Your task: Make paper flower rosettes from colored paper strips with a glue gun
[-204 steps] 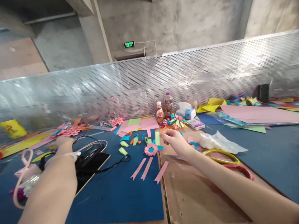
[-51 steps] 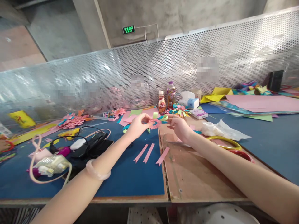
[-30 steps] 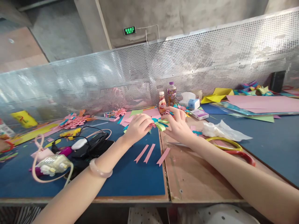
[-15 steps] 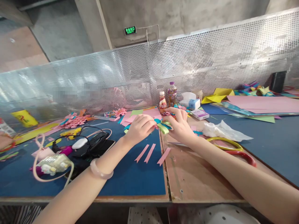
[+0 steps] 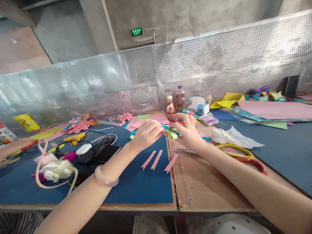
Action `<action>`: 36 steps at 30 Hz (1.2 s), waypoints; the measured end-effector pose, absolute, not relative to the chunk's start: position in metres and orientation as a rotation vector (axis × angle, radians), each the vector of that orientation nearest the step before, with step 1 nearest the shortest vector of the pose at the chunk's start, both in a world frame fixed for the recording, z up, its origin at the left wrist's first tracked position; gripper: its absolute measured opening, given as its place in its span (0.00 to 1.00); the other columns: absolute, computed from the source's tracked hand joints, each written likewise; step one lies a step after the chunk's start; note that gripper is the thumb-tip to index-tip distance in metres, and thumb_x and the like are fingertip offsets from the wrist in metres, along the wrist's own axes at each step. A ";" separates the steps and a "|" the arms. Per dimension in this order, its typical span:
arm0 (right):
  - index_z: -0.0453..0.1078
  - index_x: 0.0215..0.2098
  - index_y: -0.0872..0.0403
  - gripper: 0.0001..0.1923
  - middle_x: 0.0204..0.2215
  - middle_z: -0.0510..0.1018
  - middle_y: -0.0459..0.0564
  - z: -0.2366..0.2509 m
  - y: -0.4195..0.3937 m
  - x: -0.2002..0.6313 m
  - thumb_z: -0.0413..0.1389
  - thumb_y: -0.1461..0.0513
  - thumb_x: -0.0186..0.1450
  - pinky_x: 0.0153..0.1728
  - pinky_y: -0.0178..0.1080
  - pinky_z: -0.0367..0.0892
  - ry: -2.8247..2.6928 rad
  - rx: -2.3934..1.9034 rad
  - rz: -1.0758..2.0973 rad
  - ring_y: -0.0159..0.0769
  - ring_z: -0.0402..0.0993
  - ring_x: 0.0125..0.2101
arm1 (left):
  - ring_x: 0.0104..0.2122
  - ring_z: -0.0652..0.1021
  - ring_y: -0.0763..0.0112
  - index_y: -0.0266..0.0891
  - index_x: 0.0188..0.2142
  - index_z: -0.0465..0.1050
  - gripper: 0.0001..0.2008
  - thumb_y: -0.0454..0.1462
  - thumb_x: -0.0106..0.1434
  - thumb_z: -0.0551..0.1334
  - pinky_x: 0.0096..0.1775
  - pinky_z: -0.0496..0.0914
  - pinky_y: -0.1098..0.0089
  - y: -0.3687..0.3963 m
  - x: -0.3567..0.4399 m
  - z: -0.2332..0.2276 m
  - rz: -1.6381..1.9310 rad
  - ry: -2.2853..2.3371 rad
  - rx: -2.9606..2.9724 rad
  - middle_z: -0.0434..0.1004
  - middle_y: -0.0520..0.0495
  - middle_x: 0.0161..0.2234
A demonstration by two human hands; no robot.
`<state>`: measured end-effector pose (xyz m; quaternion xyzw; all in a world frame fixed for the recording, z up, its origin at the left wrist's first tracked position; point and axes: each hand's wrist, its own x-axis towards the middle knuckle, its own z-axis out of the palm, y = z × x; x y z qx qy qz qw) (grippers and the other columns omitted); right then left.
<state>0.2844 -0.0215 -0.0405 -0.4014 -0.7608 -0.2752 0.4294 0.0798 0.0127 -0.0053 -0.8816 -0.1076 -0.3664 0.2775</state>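
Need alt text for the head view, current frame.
Both hands, left hand and right hand, pinch a paper flower of green, blue and pink loops above the table. Three pink strips lie just nearer, two bottles behind.

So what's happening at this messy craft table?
A person's left hand and right hand together pinch a small flower of pink, green and blue paper loops above the blue mat. Three loose pink paper strips lie just in front of the hands; two bottled drinks stand behind.
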 end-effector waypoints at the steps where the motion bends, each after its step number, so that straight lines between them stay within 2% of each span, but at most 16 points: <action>1: 0.66 0.38 0.49 0.06 0.51 0.59 0.54 -0.041 -0.021 0.284 0.55 0.59 0.62 0.48 0.50 0.54 -1.899 -1.001 -0.690 0.47 0.56 0.50 | 0.39 0.72 0.67 0.41 0.38 0.65 0.03 0.34 0.63 0.57 0.43 0.66 0.66 0.013 0.080 -0.005 -0.992 -0.273 -2.361 0.73 0.47 0.35; 11: 0.67 0.40 0.48 0.10 0.51 0.60 0.54 -0.044 -0.017 0.287 0.58 0.60 0.60 0.48 0.51 0.54 -1.908 -0.960 -0.693 0.48 0.57 0.49 | 0.38 0.72 0.66 0.39 0.38 0.64 0.06 0.33 0.61 0.60 0.42 0.67 0.65 0.015 0.080 -0.007 -1.019 -0.204 -2.308 0.73 0.47 0.34; 23: 0.69 0.40 0.47 0.11 0.48 0.61 0.54 -0.044 -0.016 0.287 0.59 0.61 0.59 0.47 0.51 0.56 -1.910 -0.940 -0.666 0.48 0.58 0.47 | 0.38 0.72 0.67 0.39 0.37 0.65 0.04 0.32 0.62 0.59 0.41 0.67 0.65 0.016 0.080 -0.008 -1.000 -0.225 -2.322 0.73 0.47 0.34; 28: 0.67 0.41 0.49 0.11 0.48 0.61 0.54 -0.044 -0.017 0.285 0.58 0.63 0.59 0.48 0.50 0.56 -1.873 -0.991 -0.666 0.48 0.58 0.48 | 0.37 0.72 0.67 0.38 0.36 0.66 0.04 0.32 0.61 0.59 0.40 0.67 0.66 0.017 0.083 -0.011 -1.109 -0.329 -2.411 0.73 0.47 0.33; 30: 0.64 0.45 0.49 0.15 0.50 0.60 0.55 -0.043 -0.017 0.283 0.57 0.61 0.59 0.50 0.51 0.55 -1.853 -0.999 -0.627 0.48 0.58 0.49 | 0.35 0.72 0.69 0.38 0.35 0.67 0.03 0.32 0.61 0.59 0.40 0.66 0.67 0.014 0.086 -0.010 -1.236 -0.424 -2.469 0.73 0.48 0.32; 33: 0.56 0.54 0.49 0.26 0.54 0.58 0.57 -0.042 -0.016 0.282 0.58 0.59 0.59 0.53 0.52 0.54 -1.770 -0.997 -0.505 0.48 0.56 0.53 | 0.33 0.72 0.70 0.38 0.32 0.67 0.02 0.33 0.59 0.60 0.38 0.66 0.69 0.010 0.092 -0.010 -1.494 -0.655 -2.588 0.71 0.49 0.30; 36: 0.48 0.60 0.47 0.37 0.57 0.55 0.56 -0.041 -0.014 0.281 0.59 0.57 0.57 0.55 0.52 0.53 -1.682 -0.986 -0.379 0.48 0.52 0.57 | 0.32 0.73 0.71 0.38 0.32 0.67 0.06 0.38 0.58 0.62 0.36 0.66 0.70 0.009 0.099 -0.012 -1.843 -1.020 -2.741 0.71 0.49 0.30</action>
